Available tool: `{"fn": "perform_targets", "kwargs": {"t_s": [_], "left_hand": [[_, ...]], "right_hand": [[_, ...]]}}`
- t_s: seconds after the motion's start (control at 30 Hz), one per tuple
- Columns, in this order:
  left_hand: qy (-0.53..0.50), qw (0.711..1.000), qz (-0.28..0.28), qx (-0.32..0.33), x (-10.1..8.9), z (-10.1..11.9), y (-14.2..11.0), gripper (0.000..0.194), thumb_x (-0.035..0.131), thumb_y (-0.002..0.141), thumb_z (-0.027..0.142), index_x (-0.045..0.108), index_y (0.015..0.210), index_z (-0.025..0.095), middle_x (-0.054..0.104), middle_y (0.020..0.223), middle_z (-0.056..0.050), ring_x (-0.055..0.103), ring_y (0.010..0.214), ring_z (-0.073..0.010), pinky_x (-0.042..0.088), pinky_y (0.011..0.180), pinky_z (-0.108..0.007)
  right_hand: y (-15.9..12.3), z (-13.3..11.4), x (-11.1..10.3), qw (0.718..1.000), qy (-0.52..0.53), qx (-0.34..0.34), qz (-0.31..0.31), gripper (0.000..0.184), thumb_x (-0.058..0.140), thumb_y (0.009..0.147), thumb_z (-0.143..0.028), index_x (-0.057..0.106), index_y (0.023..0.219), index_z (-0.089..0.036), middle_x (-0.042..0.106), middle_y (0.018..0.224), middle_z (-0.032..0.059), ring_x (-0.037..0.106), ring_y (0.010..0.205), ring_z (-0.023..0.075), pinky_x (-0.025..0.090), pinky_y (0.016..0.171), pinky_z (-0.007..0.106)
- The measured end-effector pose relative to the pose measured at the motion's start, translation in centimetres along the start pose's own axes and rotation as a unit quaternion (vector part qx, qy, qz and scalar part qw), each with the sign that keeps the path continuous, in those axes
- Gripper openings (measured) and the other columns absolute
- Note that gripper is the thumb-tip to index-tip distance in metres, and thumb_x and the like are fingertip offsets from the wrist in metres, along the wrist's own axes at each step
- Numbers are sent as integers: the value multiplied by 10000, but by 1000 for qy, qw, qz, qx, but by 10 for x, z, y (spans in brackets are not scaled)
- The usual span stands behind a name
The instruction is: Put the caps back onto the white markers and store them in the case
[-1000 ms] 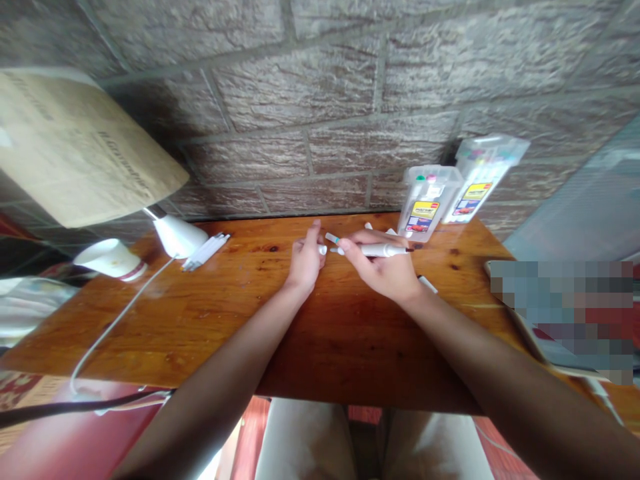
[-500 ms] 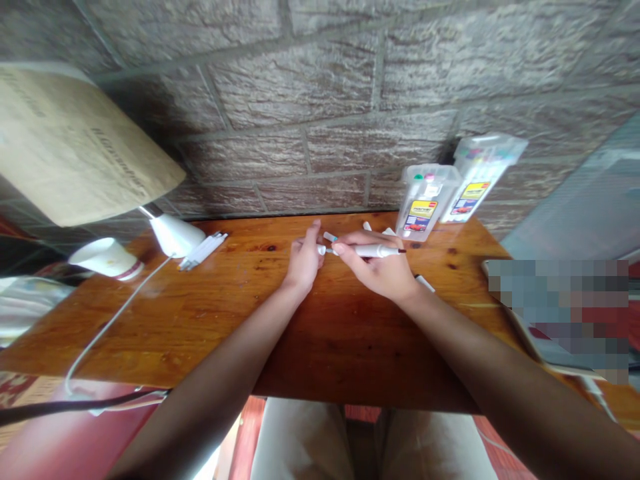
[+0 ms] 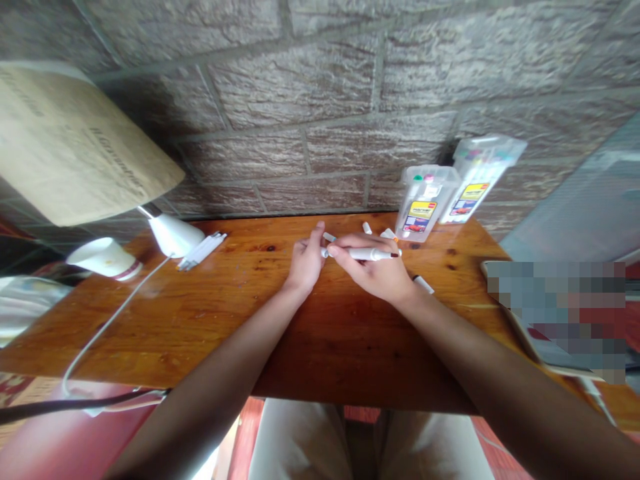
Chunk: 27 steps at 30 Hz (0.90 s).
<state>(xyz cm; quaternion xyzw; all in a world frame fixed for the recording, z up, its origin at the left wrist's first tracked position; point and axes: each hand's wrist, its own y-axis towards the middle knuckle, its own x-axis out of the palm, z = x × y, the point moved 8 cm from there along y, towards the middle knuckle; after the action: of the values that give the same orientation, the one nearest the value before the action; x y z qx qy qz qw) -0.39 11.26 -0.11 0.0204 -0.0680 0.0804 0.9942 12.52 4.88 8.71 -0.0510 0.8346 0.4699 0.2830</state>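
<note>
My right hand is closed around a white marker lying nearly level, with a dark reddish-brown tip bare at its right end. The marker's left end meets a small white cap pinched in my left hand, whose thumb points up. Just beyond the fingertips shows a white piece with a blue band; whether it is held or lies on the table I cannot tell. Loose white caps lie behind my right hand, one at the back, and a dark-ended white cap is beside my right wrist.
Two clear marker cases, a nearer one and a farther one, stand at the back right. Several white markers lie by the lamp base. A paper cup, a white cord and a laptop-like device flank the wooden table.
My right hand has moved slightly left, bringing the marker's left end from apart to against the cap in my left hand. My left hand has stayed nearly still.
</note>
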Motion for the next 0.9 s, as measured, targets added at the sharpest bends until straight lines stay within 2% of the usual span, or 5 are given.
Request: {"fn": "perform_targets", "kwargs": {"t_s": [0.2, 0.37, 0.5, 0.67, 0.9], "left_hand": [[-17, 999, -30, 32, 5, 2, 0, 610, 615, 798, 621, 307, 472, 207, 264, 397, 72, 237, 367, -49, 168, 403, -239], [-65, 996, -39, 51, 6, 12, -2, 596, 554, 851, 622, 332, 487, 204, 278, 388, 66, 240, 340, -51, 164, 384, -232], [-74, 996, -36, 42, 6, 11, -1, 585, 581, 837, 617, 349, 500, 199, 284, 387, 73, 234, 330, -44, 153, 376, -222], [-84, 995, -39, 39, 7, 10, -1, 560, 598, 820, 605, 356, 513, 204, 285, 381, 79, 230, 321, -44, 142, 371, -228], [-49, 997, -40, 47, 6, 9, 0, 578, 601, 809, 626, 350, 500, 208, 297, 380, 72, 251, 341, -54, 167, 389, -241]], "right_hand": [[1, 14, -2, 996, -85, 3, -6, 305, 524, 978, -318, 670, 750, -177, 721, 732, 30, 652, 662, 138, 419, 650, 262], [3, 48, -34, 987, -108, 97, 63, 405, 486, 988, -390, 667, 692, -180, 695, 642, 34, 639, 600, 151, 413, 600, 265], [5, 44, -44, 985, -83, 112, 101, 454, 477, 987, -430, 637, 641, -185, 638, 581, 29, 582, 536, 142, 403, 577, 271], [6, 36, -26, 990, -79, 99, 55, 524, 485, 975, -439, 458, 511, -197, 506, 495, 11, 474, 480, 117, 341, 540, 273], [-1, 50, -11, 989, -58, 133, -18, 399, 550, 934, -508, 675, 772, -166, 571, 577, -6, 468, 504, 107, 342, 534, 247]]}}
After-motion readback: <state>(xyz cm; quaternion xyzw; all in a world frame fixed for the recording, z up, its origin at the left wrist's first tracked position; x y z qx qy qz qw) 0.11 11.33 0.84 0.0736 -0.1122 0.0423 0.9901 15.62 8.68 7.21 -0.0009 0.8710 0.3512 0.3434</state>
